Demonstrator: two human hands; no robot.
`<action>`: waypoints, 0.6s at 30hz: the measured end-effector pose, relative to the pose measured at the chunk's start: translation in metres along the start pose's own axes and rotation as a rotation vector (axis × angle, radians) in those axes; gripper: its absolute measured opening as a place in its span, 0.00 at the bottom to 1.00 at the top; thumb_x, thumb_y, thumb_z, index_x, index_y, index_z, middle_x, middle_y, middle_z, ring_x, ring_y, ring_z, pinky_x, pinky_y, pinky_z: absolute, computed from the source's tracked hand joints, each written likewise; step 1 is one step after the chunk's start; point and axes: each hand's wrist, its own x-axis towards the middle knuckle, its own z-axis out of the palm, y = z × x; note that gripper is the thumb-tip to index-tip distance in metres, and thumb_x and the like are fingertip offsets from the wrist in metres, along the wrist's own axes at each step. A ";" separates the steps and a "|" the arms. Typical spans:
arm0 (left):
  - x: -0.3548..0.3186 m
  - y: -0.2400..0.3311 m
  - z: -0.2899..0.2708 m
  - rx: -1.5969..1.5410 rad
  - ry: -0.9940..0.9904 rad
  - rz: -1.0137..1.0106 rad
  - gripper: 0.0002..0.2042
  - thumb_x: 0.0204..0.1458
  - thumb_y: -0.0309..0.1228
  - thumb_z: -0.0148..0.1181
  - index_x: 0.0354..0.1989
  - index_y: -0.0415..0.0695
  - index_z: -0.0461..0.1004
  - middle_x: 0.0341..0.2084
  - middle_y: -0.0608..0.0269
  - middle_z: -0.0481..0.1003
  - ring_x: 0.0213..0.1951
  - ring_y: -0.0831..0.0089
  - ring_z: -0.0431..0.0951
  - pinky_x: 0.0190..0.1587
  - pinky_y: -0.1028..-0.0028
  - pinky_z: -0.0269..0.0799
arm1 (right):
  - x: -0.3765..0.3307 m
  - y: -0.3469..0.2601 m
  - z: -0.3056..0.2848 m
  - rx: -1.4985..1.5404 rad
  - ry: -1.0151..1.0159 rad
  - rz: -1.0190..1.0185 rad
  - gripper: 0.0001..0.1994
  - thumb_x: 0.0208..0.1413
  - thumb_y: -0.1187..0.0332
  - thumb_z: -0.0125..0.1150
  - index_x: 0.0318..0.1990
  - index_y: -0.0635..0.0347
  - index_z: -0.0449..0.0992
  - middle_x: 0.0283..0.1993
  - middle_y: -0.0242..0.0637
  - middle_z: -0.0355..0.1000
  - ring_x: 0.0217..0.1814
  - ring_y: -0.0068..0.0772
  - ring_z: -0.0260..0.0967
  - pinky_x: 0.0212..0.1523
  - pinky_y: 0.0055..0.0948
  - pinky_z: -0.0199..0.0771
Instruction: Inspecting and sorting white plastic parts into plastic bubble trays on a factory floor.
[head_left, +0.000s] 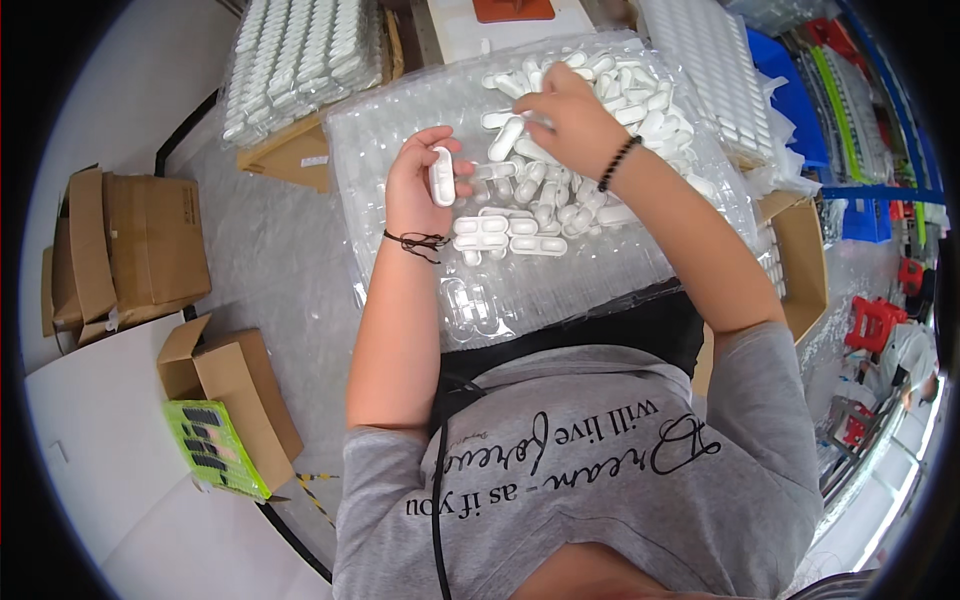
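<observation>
The left hand (425, 180) is closed around one white oblong plastic piece (441, 176), held upright just above the clear plastic tray (560, 285) that covers the table in front of the person. The right hand (565, 115) is curled with its fingers down in the loose heap of white pieces (600, 100) lying on the far right part of that tray; it seems to be pinching one piece out of the heap, though the fingertips are hidden, so what exactly it grips cannot be told.

On the tray, just nearer the person than the heap, a short row of white pieces (508, 233) lies neatly side by side in the pockets. The near part of the tray and its left side show only bare pockets, so by the look of it only a small share is filled and most slots are left to fill, with plenty of loose pieces in the heap.

Beyond the tray, to its far left, a full stack of filled trays (300, 55) rests on a cardboard box, and another filled stack (710, 65) stands to the far right. Left of the tray, on the floor, sit folded cardboard boxes (135, 250) and a green card (215, 450).
</observation>
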 end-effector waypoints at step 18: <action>-0.012 -0.005 0.018 0.480 -0.249 0.051 0.16 0.51 0.26 0.64 0.50 0.46 0.72 0.33 0.68 0.72 0.19 0.84 0.69 0.17 0.83 0.59 | -0.009 -0.030 -0.005 0.619 -0.263 0.355 0.08 0.49 0.70 0.63 0.36 0.63 0.79 0.38 0.34 0.71 0.42 0.24 0.69 0.45 0.24 0.68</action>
